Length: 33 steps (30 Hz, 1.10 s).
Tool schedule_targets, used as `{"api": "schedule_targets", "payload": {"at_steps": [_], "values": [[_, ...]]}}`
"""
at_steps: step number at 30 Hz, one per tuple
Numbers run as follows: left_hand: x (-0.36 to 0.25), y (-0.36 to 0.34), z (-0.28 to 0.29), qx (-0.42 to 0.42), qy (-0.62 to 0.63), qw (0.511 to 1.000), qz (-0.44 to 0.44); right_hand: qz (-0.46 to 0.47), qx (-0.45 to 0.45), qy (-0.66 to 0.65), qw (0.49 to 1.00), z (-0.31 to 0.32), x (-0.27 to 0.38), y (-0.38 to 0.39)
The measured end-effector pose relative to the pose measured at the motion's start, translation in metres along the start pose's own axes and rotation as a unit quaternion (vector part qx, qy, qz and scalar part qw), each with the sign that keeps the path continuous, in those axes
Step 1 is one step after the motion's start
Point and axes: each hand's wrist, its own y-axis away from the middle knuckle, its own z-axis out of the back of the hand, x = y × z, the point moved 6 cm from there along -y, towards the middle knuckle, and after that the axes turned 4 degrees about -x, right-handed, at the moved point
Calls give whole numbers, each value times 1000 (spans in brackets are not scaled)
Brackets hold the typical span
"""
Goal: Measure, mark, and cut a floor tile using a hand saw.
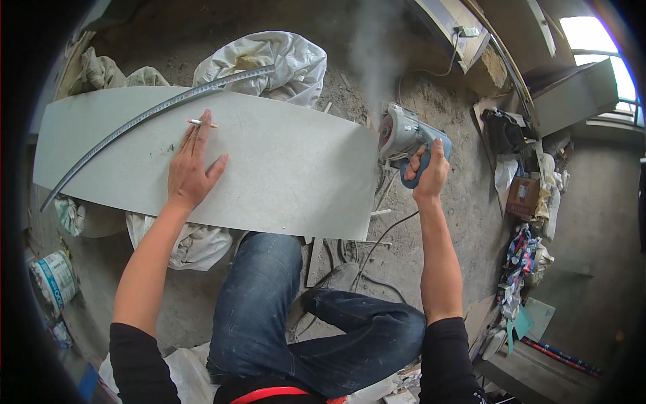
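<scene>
A large pale grey tile slab lies across white woven sacks in front of my knees. My left hand rests flat on it, fingers stretched out, with a short thin white stick like a cigarette, orange at one end, tucked between them. A curved steel measuring tape lies along the slab's far left part and overhangs its edges. My right hand is wrapped round the handle of a blue and grey handheld tile saw at the slab's right end. Its blade's contact with the slab is hidden.
Dust rises beyond the saw. White sacks bulge out behind the slab. A black cable trails over the dusty floor. A labelled bucket stands at left. A cardboard box and bags line the right side.
</scene>
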Motion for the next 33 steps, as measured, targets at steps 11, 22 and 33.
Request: {"api": "schedule_targets", "payload": {"at_steps": [11,22,33], "values": [[0,1,-1,2,-8,1000,3,-5,-8,3,1000,2,-4,3],[0,2,-3,6,-3,1000,10,-7,-10,16,1000,7,-3,11],[-2,0,-1,1,0,1000,2,3,-6,11,1000,7,-1,19]]}}
